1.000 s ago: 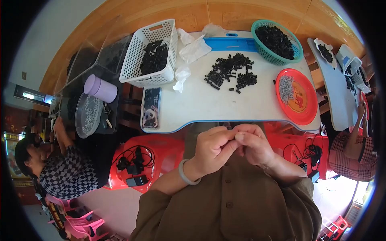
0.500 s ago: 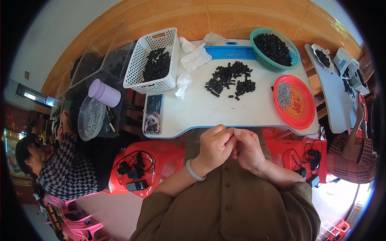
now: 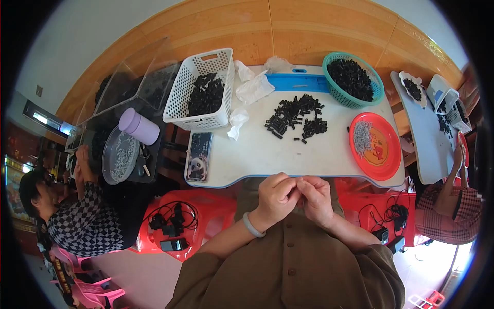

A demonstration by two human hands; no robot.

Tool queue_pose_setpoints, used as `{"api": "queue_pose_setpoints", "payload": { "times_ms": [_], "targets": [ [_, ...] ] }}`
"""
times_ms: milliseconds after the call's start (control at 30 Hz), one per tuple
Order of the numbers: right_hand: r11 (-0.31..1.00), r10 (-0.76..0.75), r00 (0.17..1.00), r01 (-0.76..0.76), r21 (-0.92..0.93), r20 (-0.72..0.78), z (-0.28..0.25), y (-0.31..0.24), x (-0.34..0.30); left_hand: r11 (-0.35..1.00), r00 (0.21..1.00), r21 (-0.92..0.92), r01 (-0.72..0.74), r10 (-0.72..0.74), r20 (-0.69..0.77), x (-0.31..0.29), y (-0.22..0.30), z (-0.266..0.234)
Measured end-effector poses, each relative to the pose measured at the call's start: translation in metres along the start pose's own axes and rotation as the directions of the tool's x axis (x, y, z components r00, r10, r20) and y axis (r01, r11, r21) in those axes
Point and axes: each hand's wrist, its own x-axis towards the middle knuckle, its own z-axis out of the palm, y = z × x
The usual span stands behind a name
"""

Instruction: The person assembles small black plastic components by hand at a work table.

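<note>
My left hand (image 3: 278,198) and my right hand (image 3: 316,200) meet just off the table's near edge, in front of my shirt. Both are closed, with thumbs and fingertips pinched together; whatever they hold is hidden. Beyond them on the white table (image 3: 247,159) lies a loose pile of short black cylindrical pieces (image 3: 296,116). To its right, a red plate (image 3: 387,159) carries a heap of small silvery metal parts (image 3: 363,138). More black pieces fill a green basket (image 3: 329,85) at the far right and a white basket (image 3: 198,121) at the far left.
A phone with a panda case (image 3: 198,157) lies at the table's left edge, near crumpled tissues (image 3: 254,88). Red stools (image 3: 206,206) with cables and black devices flank me. One person (image 3: 87,221) sits left, another (image 3: 447,221) right. A purple cup (image 3: 139,126) rests on the left side table.
The view has tilted, so the table and its contents sit slightly lower. My hands stay pinched together, the right one turned a little with its fingers more curled.
</note>
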Motion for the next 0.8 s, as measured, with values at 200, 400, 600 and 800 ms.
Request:
{"api": "queue_pose_setpoints", "payload": {
  "times_ms": [200,400,600,800],
  "targets": [
    [1.000,0.007,1.000,-0.007,0.015,0.019,-0.004,0.000,0.000,0.998,0.998,-0.029,0.052,-0.050,0.042,0.001,0.001,0.002],
    [0.999,-0.012,1.000,0.012,0.043,-0.007,-0.005,0.006,-0.003,0.993,0.995,-0.069,0.094,-0.091,0.037,-0.001,0.002,-0.002],
    [0.999,0.013,0.999,-0.012,0.033,-0.036,-0.004,0.013,-0.003,0.989,0.993,-0.084,0.120,-0.118,0.030,-0.006,-0.001,-0.004],
    [0.998,0.065,0.998,-0.064,0.023,-0.025,-0.004,0.016,0.003,0.979,0.988,-0.136,0.152,-0.148,0.040,-0.009,-0.007,-0.007]
  ]
}}
